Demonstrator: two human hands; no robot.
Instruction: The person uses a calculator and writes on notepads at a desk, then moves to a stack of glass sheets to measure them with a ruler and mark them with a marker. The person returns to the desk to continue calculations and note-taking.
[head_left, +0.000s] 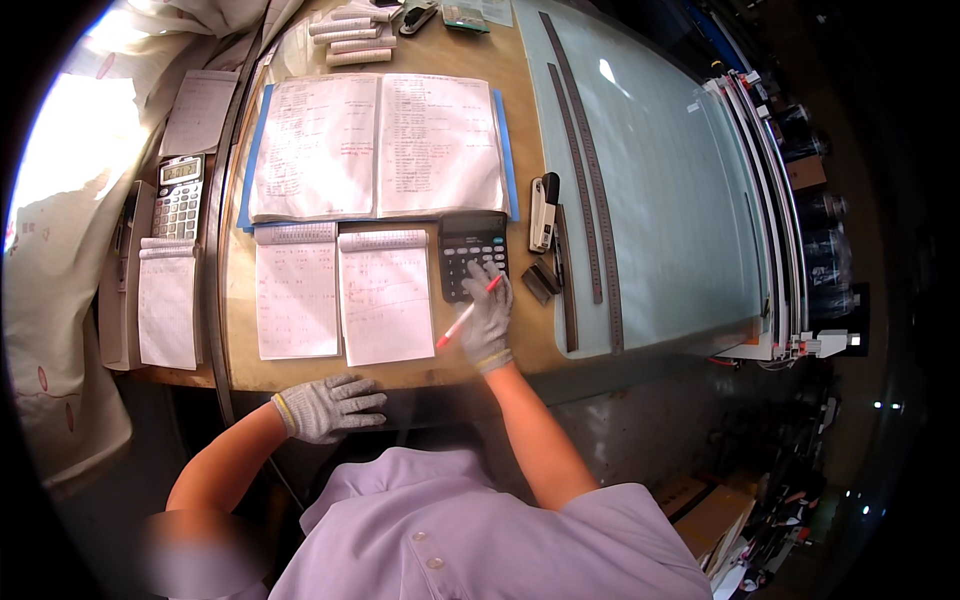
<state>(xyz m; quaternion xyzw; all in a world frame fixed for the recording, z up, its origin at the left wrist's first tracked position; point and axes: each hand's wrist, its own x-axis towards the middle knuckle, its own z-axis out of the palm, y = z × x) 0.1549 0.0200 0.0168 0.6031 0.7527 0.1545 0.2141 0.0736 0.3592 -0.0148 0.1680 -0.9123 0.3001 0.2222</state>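
My right hand [488, 318], in a grey knit glove, holds a red and white pen [468, 314], its fingers over the keys of a black calculator [474, 232]. The pen slants down to the left, beside the right edge of a handwritten notepad [388, 300]. My left hand [332, 408], gloved the same way, lies open at the table's near edge with its fingers stretched out to the right. A second handwritten notepad [297, 300] lies just beyond it. Behind both pads is an open ledger [320, 150] with filled pages on a blue cover.
Right of the calculator lie a stapler [543, 212] and a small dark clip-like piece [541, 281]. Two long metal rulers [585, 190] rest on a glass-like sheet [660, 200]. At left are a silver calculator [178, 195] and another notepad [168, 305]; rolled papers [352, 38] sit far back.
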